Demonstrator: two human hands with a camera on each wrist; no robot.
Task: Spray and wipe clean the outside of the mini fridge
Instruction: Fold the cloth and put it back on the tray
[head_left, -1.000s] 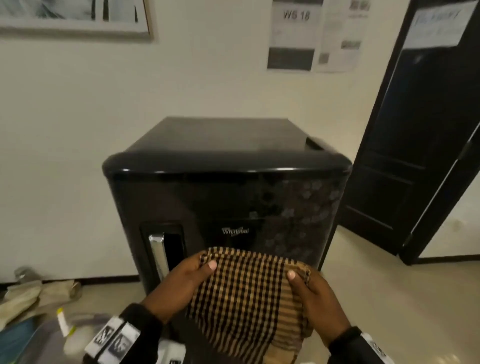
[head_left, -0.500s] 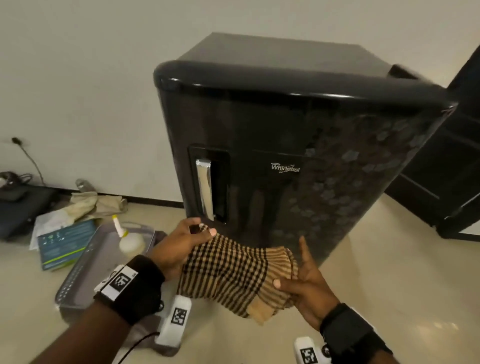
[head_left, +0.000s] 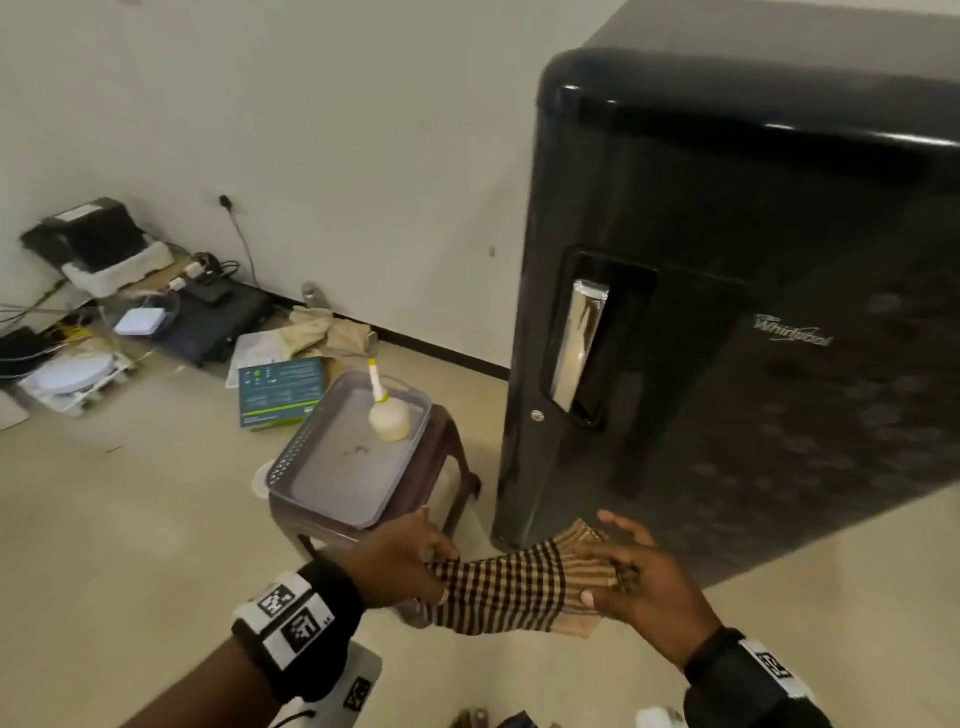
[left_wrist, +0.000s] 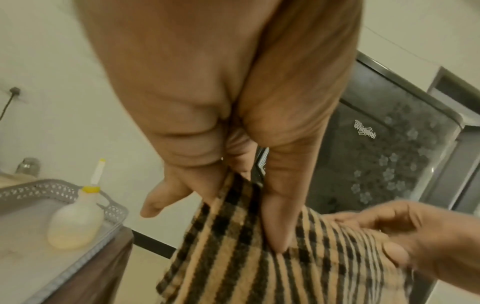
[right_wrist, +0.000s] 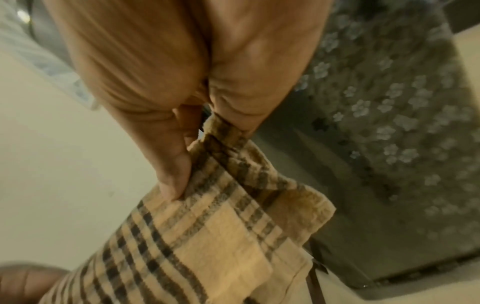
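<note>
- The left hand (head_left: 400, 564) pinches one end of a tan-and-black checked cloth (head_left: 511, 590), thumb and fingers clamped on the fabric; the left wrist view shows the thumb pressed along the weave.
- The right hand (head_left: 647, 587) grips the other end, thumb on top and fingers underneath, so the cloth hangs stretched between the two hands, low and just in front of the fridge's bottom corner.
- The black Whirlpool mini fridge (head_left: 753, 291) stands on the floor (head_left: 130, 519) against a pale wall, door closed, with a chrome handle (head_left: 576, 343) set in a recess and a faint flower pattern on the door.
- Left of the fridge, a dark brown stool (head_left: 441, 467) carries a grey plastic tray (head_left: 296, 457) with a perforated rim.
- A cream squeeze bottle (head_left: 388, 418) with a yellow collar and white nozzle stands upright in the far corner of the tray.
- Along the wall lie a teal box (head_left: 278, 392), crumpled beige rags (head_left: 332, 330), cables and dark electronic units.
</note>
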